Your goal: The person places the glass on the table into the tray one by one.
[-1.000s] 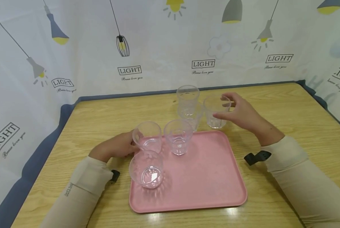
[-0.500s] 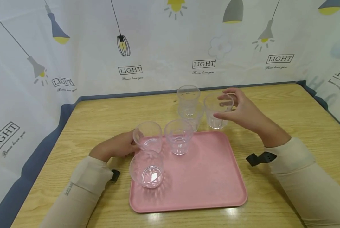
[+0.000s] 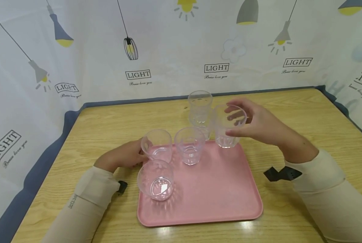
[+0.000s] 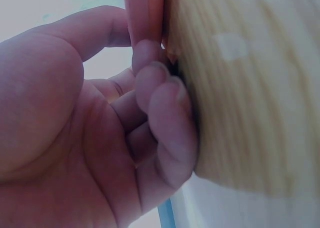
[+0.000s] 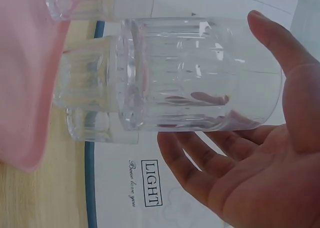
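Observation:
My right hand (image 3: 256, 123) holds a clear, ribbed plastic cup (image 3: 226, 138) upright by its sides. In the right wrist view, that cup (image 5: 185, 78) is off the table, with the thumb on one side and the fingers on the other. My left hand (image 3: 124, 157) grips the left edge of the pink tray (image 3: 220, 189). The left wrist view shows the thumb on the tray rim (image 4: 144, 18) and the fingers curled at its edge near the tabletop. On the tray stand three clear cups: a front-left one (image 3: 156, 184), one behind it (image 3: 156, 145) and one further right (image 3: 190, 148).
Two more clear cups stand behind the tray: a rear one (image 3: 200, 101) and one in front of it (image 3: 203, 131), partly hidden by other cups. Everything rests on a wooden table (image 3: 114, 118). A cloth with printed lamps (image 3: 181, 50) hangs behind.
My right hand has lifted the cup from the table behind the tray and brought it nearer, over the tray's back-right corner. The left hand, tray and other cups have stayed put.

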### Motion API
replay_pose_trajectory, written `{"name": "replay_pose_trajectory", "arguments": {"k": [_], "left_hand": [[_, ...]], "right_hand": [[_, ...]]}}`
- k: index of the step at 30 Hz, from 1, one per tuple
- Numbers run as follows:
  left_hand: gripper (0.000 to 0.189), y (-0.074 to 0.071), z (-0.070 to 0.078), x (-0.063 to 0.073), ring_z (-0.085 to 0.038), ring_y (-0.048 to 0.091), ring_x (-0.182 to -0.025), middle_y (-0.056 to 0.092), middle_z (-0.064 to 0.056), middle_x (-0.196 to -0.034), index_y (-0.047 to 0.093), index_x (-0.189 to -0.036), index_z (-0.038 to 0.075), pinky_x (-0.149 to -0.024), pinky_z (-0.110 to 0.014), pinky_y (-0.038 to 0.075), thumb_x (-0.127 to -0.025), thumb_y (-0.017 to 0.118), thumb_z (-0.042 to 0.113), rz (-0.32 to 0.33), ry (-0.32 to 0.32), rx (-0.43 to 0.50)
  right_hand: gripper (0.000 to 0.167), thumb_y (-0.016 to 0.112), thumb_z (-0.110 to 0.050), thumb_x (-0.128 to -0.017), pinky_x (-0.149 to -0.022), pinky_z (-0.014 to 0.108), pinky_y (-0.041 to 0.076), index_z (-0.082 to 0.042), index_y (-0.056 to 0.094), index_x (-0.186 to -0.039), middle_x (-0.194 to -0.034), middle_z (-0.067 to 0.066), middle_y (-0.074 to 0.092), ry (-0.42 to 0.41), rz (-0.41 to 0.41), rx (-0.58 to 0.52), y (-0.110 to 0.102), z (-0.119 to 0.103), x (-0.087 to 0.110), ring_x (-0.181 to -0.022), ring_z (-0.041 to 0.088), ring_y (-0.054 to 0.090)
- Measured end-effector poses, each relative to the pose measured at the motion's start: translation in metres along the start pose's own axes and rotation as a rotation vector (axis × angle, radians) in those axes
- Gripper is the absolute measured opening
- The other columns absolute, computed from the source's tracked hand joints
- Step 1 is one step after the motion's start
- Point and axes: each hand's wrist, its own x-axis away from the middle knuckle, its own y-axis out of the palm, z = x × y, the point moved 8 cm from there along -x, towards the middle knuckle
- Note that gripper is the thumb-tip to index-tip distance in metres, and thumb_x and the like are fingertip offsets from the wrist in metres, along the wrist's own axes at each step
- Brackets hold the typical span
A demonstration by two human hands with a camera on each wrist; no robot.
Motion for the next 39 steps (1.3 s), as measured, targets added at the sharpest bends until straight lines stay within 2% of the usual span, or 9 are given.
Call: {"name": "replay_pose_trajectory", "arguments": {"k": [7,12,15,21,27,33,39], "left_hand": [[0.041,0.0,0.0,-0.001,-0.015,0.052,-0.053,0.054,-0.005,-0.077,0.044,-0.134,0.007,-0.052,-0.032,0.048,-0.101,0.06,0.024,0.002,0.015,0.012],[0.042,0.0,-0.001,0.0,-0.015,0.052,-0.055,0.055,-0.006,-0.077,0.044,-0.136,0.008,-0.054,-0.032,0.048,-0.101,0.06,0.025,0.006,0.009,0.007],[0.044,0.0,-0.001,0.001,-0.016,0.053,-0.055,0.055,-0.005,-0.076,0.043,-0.138,0.008,-0.054,-0.032,0.048,-0.101,0.06,0.026,0.006,0.004,-0.003],[0.039,-0.001,0.001,0.001,-0.015,0.054,-0.061,0.056,-0.005,-0.08,0.046,-0.131,0.008,-0.061,-0.031,0.048,-0.101,0.06,0.028,0.013,0.003,-0.054],[0.032,-0.001,0.001,0.0,-0.015,0.054,-0.062,0.056,-0.005,-0.081,0.048,-0.125,0.009,-0.061,-0.031,0.049,-0.101,0.06,0.026,0.005,-0.001,-0.042],[0.032,0.0,-0.001,-0.002,-0.016,0.054,-0.06,0.056,-0.005,-0.079,0.048,-0.125,0.009,-0.059,-0.031,0.049,-0.101,0.06,0.026,-0.001,-0.002,-0.008],[0.031,-0.001,0.0,-0.001,-0.015,0.054,-0.061,0.056,-0.005,-0.08,0.049,-0.124,0.009,-0.059,-0.031,0.049,-0.101,0.059,0.027,0.002,0.002,-0.017]], "right_hand": [[0.076,0.086,-0.015,-0.079,-0.093,0.03,0.052,-0.012,0.045,-0.143,-0.136,0.009,0.056,-0.072,-0.035,-0.016,0.01,-0.011,0.004,-0.122,0.023,0.057],[0.076,0.086,-0.015,-0.078,-0.092,0.029,0.05,-0.012,0.045,-0.143,-0.136,0.007,0.057,-0.102,-0.04,-0.009,0.014,-0.017,0.006,-0.122,0.022,0.056],[0.078,0.087,-0.017,-0.078,-0.094,0.033,0.05,-0.012,0.045,-0.143,-0.136,0.006,0.056,-0.111,-0.064,-0.001,0.018,-0.02,0.008,-0.122,0.023,0.057],[0.08,0.09,-0.026,-0.075,-0.099,0.045,0.044,-0.02,0.046,-0.142,-0.135,-0.003,0.057,-0.112,-0.095,0.053,0.024,-0.025,0.013,-0.121,0.023,0.056],[0.081,0.091,-0.029,-0.072,-0.096,0.046,0.045,-0.024,0.048,-0.139,-0.134,-0.005,0.058,-0.128,-0.115,0.078,0.03,-0.034,0.019,-0.113,0.015,0.053],[0.083,0.092,-0.032,-0.07,-0.094,0.044,0.047,-0.021,0.048,-0.14,-0.134,-0.004,0.059,-0.165,-0.145,0.086,0.041,-0.041,0.024,-0.112,0.018,0.054],[0.087,0.093,-0.034,-0.069,-0.095,0.046,0.047,-0.021,0.047,-0.141,-0.134,-0.005,0.059,-0.17,-0.187,0.043,0.051,-0.047,0.028,-0.114,0.018,0.054]]}}
